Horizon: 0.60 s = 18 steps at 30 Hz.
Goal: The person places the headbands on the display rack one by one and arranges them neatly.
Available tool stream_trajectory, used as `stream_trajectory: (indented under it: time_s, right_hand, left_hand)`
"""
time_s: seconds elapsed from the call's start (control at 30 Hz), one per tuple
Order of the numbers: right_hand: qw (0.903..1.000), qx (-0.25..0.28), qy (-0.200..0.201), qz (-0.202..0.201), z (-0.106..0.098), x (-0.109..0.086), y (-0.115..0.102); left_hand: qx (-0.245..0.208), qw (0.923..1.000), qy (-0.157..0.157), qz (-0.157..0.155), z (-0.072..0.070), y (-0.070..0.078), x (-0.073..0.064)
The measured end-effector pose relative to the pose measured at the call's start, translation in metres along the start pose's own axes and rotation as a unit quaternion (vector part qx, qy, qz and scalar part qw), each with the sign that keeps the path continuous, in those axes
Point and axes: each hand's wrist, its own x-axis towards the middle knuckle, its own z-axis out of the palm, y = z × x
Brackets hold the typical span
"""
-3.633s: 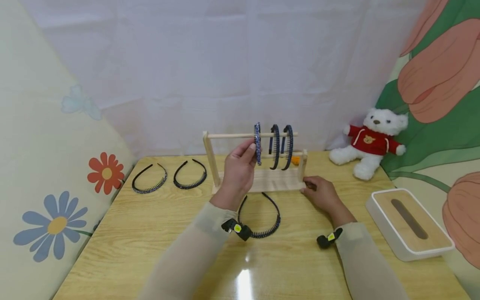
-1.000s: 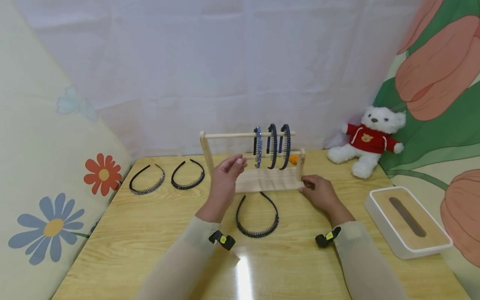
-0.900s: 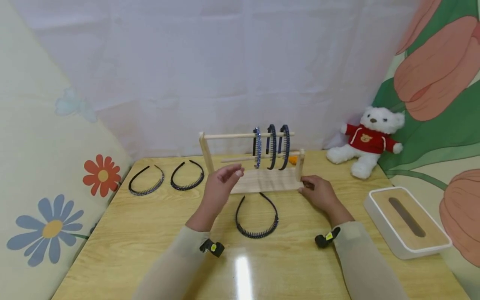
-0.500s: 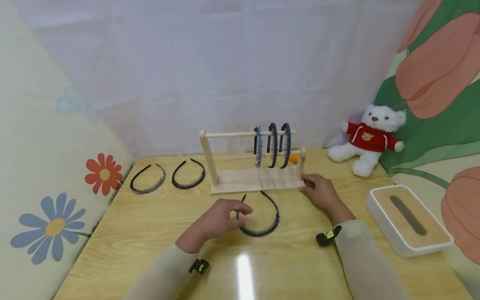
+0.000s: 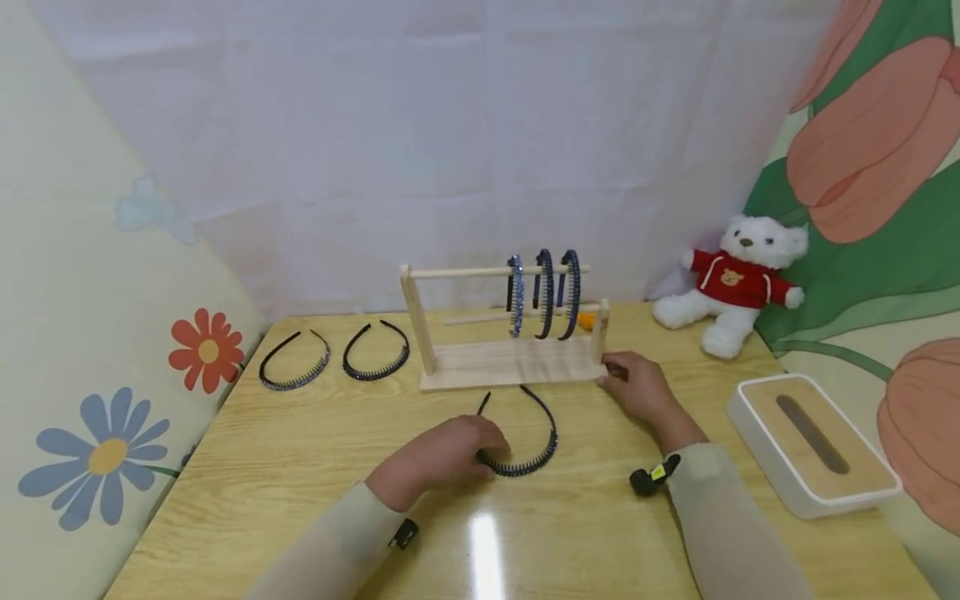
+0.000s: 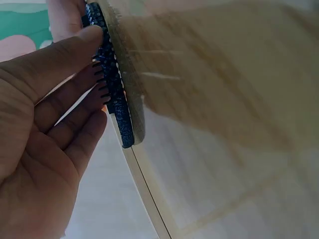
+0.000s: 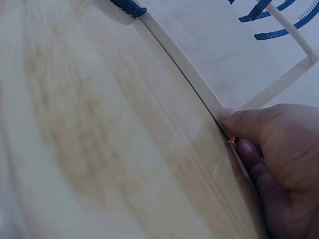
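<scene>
Headband (image 5: 534, 465) lies before the rack (image 5: 517, 363) (bear (image 5: 733, 285) farther right).

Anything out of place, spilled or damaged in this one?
Nothing looks spilled or damaged. One mild oddity: a small orange item partly hidden behind the wooden rack, unlike the headbands; I can't tell what it is.

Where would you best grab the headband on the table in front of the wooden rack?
I'd probably pinch the headband between thumb and fingers at the left of its closed curve, coming from the left: it looks flat on the table, with that curve on the near side and its open ends towards the wooden rack. The left hand pinches it there.
</scene>
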Motion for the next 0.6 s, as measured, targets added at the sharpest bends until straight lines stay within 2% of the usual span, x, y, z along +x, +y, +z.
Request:
stream_trajectory:
  time_s: [0.2,0.3,0.47,0.6]
  right_hand:
    - [1.0,-0.002,-0.004,0.004,0.0,0.001,-0.001]
    - [1.0,-0.007,-0.004,0.002,0.001,0.002,0.0]
    - [1.0,-0.008,0.0,-0.001,0.0,0.002,0.001]
    - [1.0,-0.008,0.0,-0.005,0.0,0.003,0.001]
  left_hand:
    - [0.042,0.9984,0.007,0.037,0.003,-0.005,0.004]
    - [0.064,0.9969,0.012,0.045,0.004,-0.006,0.003]
    - [0.067,0.9972,0.004,0.033,0.002,-0.007,-0.002]
    - [0.025,0.9996,-0.007,0.01,-0.005,-0.005,-0.011]
